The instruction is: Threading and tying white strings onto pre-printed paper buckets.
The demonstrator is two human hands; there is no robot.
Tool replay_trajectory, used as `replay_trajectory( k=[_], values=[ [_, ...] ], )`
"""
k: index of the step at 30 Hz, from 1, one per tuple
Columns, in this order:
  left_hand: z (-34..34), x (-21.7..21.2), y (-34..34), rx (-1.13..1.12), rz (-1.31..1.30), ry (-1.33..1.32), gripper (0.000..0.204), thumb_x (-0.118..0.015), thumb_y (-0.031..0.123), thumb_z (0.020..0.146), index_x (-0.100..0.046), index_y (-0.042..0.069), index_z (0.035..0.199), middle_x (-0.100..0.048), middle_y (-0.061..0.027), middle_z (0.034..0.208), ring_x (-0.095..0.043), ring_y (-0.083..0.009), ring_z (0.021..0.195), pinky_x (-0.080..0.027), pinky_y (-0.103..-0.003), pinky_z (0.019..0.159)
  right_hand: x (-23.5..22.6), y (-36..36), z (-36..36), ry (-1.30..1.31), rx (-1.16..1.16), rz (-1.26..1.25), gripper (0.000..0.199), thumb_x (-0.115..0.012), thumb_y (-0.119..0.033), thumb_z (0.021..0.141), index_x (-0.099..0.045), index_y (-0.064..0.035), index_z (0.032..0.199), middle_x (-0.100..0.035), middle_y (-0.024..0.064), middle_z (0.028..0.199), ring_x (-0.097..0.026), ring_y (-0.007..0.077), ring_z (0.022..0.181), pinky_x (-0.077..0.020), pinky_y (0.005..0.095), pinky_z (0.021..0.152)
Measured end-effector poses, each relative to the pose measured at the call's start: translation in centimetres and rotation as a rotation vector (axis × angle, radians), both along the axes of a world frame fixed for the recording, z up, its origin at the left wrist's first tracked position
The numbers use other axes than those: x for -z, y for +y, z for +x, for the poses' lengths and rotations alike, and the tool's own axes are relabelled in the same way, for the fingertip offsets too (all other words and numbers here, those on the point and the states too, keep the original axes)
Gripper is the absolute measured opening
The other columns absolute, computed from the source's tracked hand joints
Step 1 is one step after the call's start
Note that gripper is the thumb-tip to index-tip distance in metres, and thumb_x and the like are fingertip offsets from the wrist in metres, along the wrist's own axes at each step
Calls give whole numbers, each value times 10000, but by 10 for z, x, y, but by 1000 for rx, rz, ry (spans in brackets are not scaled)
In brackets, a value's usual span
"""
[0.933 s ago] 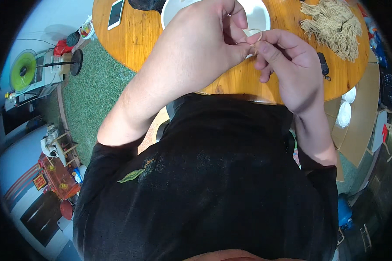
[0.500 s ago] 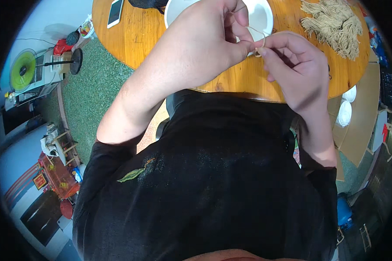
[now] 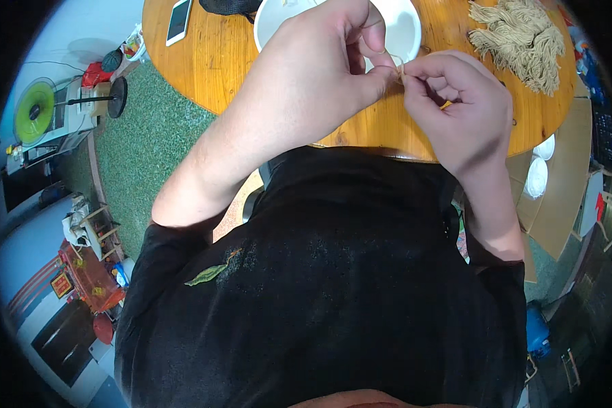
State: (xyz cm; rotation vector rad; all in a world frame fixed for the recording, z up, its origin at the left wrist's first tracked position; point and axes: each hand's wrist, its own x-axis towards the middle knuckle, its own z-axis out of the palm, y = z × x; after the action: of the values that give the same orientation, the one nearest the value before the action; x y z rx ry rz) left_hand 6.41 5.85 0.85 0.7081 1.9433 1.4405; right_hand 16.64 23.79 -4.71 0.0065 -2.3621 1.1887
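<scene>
Between my hands, above the near edge of the wooden table, is a thin beige string [image 3: 402, 63] bent into a small loop. My left hand [image 3: 340, 64] pinches part of it between thumb and fingertips, with its other fingers curled. My right hand [image 3: 462, 105] grips the string close by, thumb against forefinger, so that the fingertips of both hands nearly touch. Behind my left hand stands a white bowl [image 3: 404, 30], partly covered by that hand, with a bit of pale strand inside. A heap of beige strings [image 3: 520, 44] lies at the right of the table.
The round wooden table [image 3: 204, 68] carries a white phone [image 3: 179, 22] at its far left and a black item [image 3: 228, 5] beside the bowl. A green fan [image 3: 37, 112] stands at left. Cardboard [image 3: 557, 197] and white round stacks [image 3: 536, 177] lie below the table's right side.
The loop of string between my fingers has become narrower. My right hand has shifted slightly left, its fingertips closing on the string, while the left hand stays almost in place.
</scene>
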Motion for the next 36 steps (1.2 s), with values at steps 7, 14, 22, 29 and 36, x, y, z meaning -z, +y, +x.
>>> replay_trajectory(
  k=[7, 14, 22, 29, 36],
  values=[
    [0, -1, -4, 17, -14, 19, 183, -756, -50, 960, -599, 19, 1024, -686, -28, 937, -613, -45, 795, -509, -227, 684, 17, 3, -7, 267, 47, 139, 165, -850, 11, 795, -765, -32, 929, -729, 60, 870, -712, 146, 700, -568, 255, 617],
    [-1, -5, -3, 16, -77, 139, 140, -741, -2, 990, -650, 12, 1096, -685, -16, 910, -601, -51, 763, -498, -229, 670, 33, 1, -12, 425, 74, 186, 190, -862, 20, 805, -772, -43, 960, -746, 61, 898, -714, 139, 715, -574, 239, 618],
    [-6, -14, 8, 83, -233, 185, 187, -791, 49, 942, -672, 3, 1079, -701, -39, 892, -612, -80, 725, -504, -253, 659, 42, 1, -12, 321, 37, -125, 165, -828, 52, 853, -770, 1, 1000, -746, 78, 944, -738, 121, 778, -594, 232, 686],
    [-5, -15, 12, 43, -245, 168, 177, -791, 43, 928, -673, 1, 1052, -709, -50, 898, -629, -109, 726, -512, -268, 663, 37, 2, -7, 299, -6, -124, 129, -793, 94, 885, -761, 48, 1002, -736, 78, 956, -734, 113, 798, -590, 220, 715],
    [-8, -2, 10, 55, -114, 60, 179, -724, -55, 933, -637, -5, 1081, -661, -32, 922, -616, -75, 800, -511, -237, 709, 37, 3, -6, 142, -184, -509, 129, -730, 112, 948, -730, 69, 1070, -701, 86, 1062, -733, 126, 876, -603, 238, 737]
  ],
)
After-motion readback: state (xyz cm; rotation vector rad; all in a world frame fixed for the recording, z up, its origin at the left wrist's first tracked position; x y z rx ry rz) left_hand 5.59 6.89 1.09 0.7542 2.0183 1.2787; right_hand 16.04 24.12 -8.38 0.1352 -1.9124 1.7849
